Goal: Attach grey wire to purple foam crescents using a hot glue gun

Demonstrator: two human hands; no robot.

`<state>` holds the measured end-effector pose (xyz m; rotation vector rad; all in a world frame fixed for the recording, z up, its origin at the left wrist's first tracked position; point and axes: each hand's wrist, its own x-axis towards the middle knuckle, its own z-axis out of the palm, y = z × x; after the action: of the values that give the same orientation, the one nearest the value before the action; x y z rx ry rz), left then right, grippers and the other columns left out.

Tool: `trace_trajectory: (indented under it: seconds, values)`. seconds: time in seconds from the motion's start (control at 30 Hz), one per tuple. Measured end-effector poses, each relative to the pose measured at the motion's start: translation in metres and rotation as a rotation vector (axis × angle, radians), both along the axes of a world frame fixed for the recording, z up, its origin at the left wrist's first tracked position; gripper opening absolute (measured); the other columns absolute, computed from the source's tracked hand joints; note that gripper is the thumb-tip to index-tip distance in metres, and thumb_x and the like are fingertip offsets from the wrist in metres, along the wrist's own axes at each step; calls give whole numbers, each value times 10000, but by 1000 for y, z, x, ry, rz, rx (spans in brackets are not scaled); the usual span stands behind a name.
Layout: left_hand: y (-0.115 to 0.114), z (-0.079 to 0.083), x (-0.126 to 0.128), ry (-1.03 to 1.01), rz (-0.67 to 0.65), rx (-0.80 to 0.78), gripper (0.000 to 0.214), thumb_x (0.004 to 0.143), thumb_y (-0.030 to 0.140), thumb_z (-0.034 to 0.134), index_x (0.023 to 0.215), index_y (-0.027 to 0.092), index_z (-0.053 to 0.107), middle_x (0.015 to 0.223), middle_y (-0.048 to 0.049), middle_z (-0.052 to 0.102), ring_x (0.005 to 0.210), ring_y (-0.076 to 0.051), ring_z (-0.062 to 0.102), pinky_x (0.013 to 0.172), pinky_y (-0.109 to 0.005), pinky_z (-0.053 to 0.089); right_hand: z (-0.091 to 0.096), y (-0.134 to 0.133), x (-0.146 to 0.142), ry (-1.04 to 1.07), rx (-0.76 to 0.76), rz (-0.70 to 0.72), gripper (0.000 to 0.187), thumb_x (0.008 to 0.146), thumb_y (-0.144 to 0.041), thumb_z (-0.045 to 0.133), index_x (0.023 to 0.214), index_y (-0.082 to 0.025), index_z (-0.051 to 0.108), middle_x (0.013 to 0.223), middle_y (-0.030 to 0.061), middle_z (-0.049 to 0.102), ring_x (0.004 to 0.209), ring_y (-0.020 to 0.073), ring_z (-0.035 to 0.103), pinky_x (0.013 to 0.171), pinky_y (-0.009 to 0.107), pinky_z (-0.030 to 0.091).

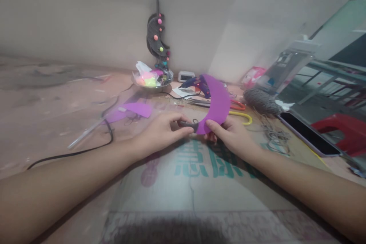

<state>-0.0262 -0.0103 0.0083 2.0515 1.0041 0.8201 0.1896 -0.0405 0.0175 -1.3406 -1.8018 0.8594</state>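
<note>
My right hand (230, 134) pinches the lower tip of a purple crescent-shaped felt piece (217, 103), which curves up and away from me. My left hand (161, 131) is closed in a pinch on a small dark grey piece (188, 124) held against that same tip. Both hands hover just above a flattened cardboard sheet (194, 183) with teal printed characters.
A blue glue gun (197, 83) lies behind the felt with its black cord (85, 148) trailing left. Beyond it are a metal bowl of bright scraps (151, 80), scissors (237, 105), grey yarn (261, 101), a phone (307, 133), purple offcuts (137, 109) and a dark crescent hanging on the wall (156, 38).
</note>
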Motion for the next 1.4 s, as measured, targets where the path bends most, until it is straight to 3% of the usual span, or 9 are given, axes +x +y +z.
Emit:
trace_trajectory:
  seconds: [0.13, 0.23, 0.43, 0.83, 1.17, 1.4]
  values:
    - [1, -2, -1, -23, 22, -75, 304, 848, 460, 570, 935, 189, 679, 866, -21, 740, 779, -179, 669, 702, -272, 497, 1, 1, 0, -10, -24, 46, 309, 873, -396, 538, 740, -144, 658, 620, 27, 673, 506, 104, 569, 488, 205, 450]
    - [0, -2, 0, 4, -32, -59, 287, 855, 436, 563, 916, 184, 686, 878, -27, 741, 788, -181, 666, 698, -273, 497, 0, 1, 0, -32, -41, 52, 287, 849, -389, 570, 753, -139, 673, 630, 33, 681, 513, 114, 582, 486, 211, 458]
    - [-2, -1, 3, 85, -47, 137, 279, 817, 428, 620, 958, 197, 688, 962, -40, 724, 866, -196, 646, 771, -303, 486, 2, 0, -6, -38, -72, 53, 242, 837, -329, 575, 703, -145, 655, 618, 28, 681, 514, 116, 599, 486, 206, 468]
    - [-5, -3, 6, 164, -41, 350, 223, 856, 375, 579, 869, 169, 660, 798, -29, 675, 762, -170, 592, 686, -288, 423, -5, -1, -7, -52, -51, 86, 251, 852, -366, 585, 755, -150, 665, 679, 45, 711, 547, 136, 637, 524, 232, 511]
    - [-5, -1, 5, 143, -55, 254, 173, 869, 268, 537, 844, 184, 687, 827, -24, 697, 779, -165, 604, 717, -287, 437, -5, -1, -8, -57, -56, 106, 272, 875, -373, 548, 783, -149, 671, 679, 40, 700, 544, 129, 623, 523, 223, 503]
    - [-3, -2, 5, 137, -60, 249, 234, 872, 373, 544, 897, 199, 698, 870, -24, 713, 797, -177, 614, 711, -285, 436, -2, -2, -9, -82, -23, 88, 246, 868, -348, 550, 756, -158, 658, 653, 31, 691, 526, 126, 616, 507, 215, 488]
